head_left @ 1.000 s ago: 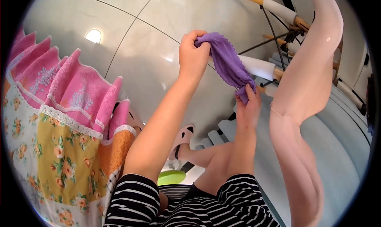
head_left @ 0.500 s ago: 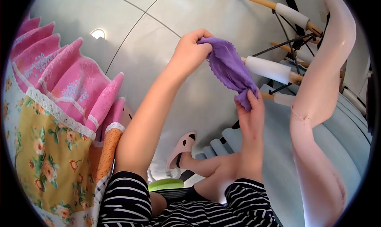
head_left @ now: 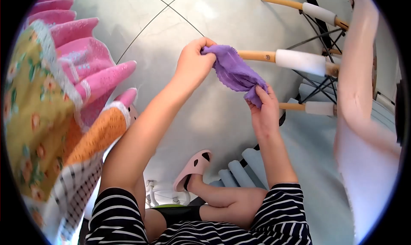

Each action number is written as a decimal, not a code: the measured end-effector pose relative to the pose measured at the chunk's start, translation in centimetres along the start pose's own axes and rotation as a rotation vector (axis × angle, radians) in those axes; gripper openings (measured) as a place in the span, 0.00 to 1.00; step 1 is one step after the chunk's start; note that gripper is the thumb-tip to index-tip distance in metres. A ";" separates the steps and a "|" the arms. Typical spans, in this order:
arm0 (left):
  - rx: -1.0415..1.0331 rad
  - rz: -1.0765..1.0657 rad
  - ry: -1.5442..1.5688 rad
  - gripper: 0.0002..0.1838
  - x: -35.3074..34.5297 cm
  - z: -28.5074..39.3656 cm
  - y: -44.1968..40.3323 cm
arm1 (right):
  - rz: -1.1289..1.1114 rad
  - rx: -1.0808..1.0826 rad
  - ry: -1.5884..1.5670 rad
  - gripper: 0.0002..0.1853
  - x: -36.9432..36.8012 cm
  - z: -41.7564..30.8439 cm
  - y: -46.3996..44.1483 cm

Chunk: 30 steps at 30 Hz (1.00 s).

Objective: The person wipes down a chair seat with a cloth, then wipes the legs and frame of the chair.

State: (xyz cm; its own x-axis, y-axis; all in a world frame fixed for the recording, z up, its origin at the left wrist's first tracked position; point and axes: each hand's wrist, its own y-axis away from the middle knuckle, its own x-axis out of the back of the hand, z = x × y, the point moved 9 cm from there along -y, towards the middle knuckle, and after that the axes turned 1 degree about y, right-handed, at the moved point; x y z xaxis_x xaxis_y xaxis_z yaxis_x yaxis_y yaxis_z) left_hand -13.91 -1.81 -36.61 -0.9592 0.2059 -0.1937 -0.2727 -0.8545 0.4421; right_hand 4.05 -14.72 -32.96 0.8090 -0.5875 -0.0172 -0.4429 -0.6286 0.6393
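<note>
Between my two hands, a small purple cloth [head_left: 235,68] with a scalloped edge is stretched on a slant above the floor. My left hand [head_left: 196,60] pinches its upper left end, with fingers and thumb closed. The lower right end is bunched up, and my right hand [head_left: 265,113] grips it between thumb and fingers. The cloth's middle hangs slightly slack and creased. Its exact kind of garment does not show.
At left hang pink ruffled fabric [head_left: 85,50] and mustard floral fabric [head_left: 36,116]. At right are wooden bars with white sleeves [head_left: 299,62], a light-blue ribbed cushion [head_left: 308,155] and a pale, glossy leg shape [head_left: 357,74]. My pink clog [head_left: 190,168] is on the tiled floor [head_left: 188,125].
The view has shifted, so the fabrics and bars sit differently. Both hands and the purple cloth have moved slightly left in the picture. Both hands keep hold of its ends.
</note>
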 end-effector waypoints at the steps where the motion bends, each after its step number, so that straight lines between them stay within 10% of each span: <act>1: 0.051 -0.038 -0.007 0.08 -0.5 0.1 0.5 | -0.015 0.003 0.004 0.10 0.5 0.1 0.7; 30: -0.351 -0.161 -0.343 0.15 0.9 4.9 12.5 | 0.268 0.488 0.427 0.10 4.3 -4.7 15.4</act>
State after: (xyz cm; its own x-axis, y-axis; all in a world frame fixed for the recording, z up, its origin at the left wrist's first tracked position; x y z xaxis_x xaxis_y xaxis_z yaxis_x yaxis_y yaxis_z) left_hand -18.55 -9.99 -26.92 -0.8923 0.4425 0.0893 -0.4342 -0.8954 0.0984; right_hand 2.58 -24.54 -19.57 0.6844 -0.5655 0.4603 -0.6903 -0.7057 0.1595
